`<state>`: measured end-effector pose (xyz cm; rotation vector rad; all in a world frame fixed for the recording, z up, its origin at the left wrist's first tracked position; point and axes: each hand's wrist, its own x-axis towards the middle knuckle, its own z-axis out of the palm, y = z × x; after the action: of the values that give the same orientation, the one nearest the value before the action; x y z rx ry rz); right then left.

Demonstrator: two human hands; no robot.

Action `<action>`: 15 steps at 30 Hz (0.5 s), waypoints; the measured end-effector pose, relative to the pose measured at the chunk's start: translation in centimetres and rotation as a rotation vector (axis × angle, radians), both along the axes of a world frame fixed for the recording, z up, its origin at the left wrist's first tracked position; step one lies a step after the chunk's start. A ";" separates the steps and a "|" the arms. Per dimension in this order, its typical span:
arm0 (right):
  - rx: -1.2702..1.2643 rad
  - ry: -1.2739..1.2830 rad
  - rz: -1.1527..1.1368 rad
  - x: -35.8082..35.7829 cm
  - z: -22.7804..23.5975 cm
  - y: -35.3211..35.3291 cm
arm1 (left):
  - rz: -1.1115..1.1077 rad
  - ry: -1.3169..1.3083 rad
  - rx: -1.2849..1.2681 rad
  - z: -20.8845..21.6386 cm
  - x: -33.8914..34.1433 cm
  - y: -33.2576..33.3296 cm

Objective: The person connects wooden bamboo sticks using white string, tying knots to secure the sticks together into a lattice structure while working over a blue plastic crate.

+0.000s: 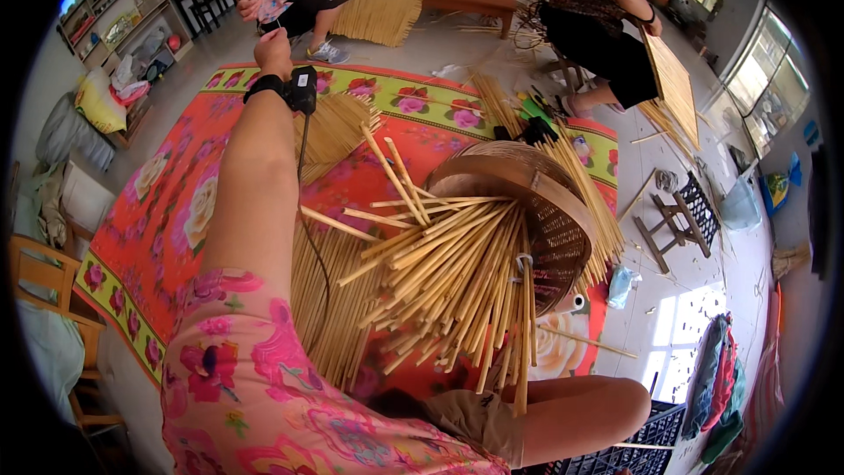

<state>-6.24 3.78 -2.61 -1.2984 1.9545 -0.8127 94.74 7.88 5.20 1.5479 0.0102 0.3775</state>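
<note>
- red floral mat [158, 211]: lies spread on the floor.
- pale sticks [457, 255]: fan out in a loose bunch over the mat, in front of me.
- woven basket [576, 202]: tipped on its side, sticks reaching into its mouth.
- my left hand [274, 54]: well apart from the sticks, beyond them; finger closure, i cannot tell.
- my right hand: state, i cannot tell.

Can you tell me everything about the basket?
The basket is round and brown, woven from what looks like bamboo, with little gaps in its side and a smooth band. It sits tilted near the right edge of the red mat. Many yellow sticks poke out of it, fanning toward the person. I can't see its bottom.
</note>
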 end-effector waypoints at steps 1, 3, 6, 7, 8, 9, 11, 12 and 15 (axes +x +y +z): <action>0.018 -0.003 0.027 0.5 -0.3 -0.9 | 0.033 -0.004 0.021 0.0 1.0 2.0; -0.063 0.077 0.056 -2.6 -0.3 0.1 | -0.024 -0.043 -0.146 -0.4 2.4 -0.8; -0.132 0.285 0.302 -1.8 -2.0 -2.1 | 0.046 -0.158 -0.118 -0.2 2.8 2.2; -0.062 0.104 0.156 1.3 -0.3 -2.4 | 0.054 -0.158 -0.114 0.0 3.0 2.8; -0.021 -0.076 -0.009 4.3 1.6 -2.5 | 0.032 -0.162 -0.168 0.6 3.8 3.5; 0.001 -0.111 -0.059 4.7 1.7 -2.7 | 0.001 -0.158 -0.223 0.6 4.2 3.3; 0.016 -0.130 -0.075 3.3 1.8 -3.0 | -0.032 -0.129 -0.287 0.7 5.0 3.1; 0.024 -0.143 -0.078 3.1 1.5 -3.3 | -0.061 -0.144 -0.283 0.7 5.6 3.4; 0.052 -0.213 -0.103 2.3 1.2 -4.0 | -0.088 -0.166 -0.277 0.3 7.0 3.9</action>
<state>-3.96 -0.25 -1.38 -1.0429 1.8709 -0.9058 101.72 11.79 5.46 1.2360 -0.1302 0.4157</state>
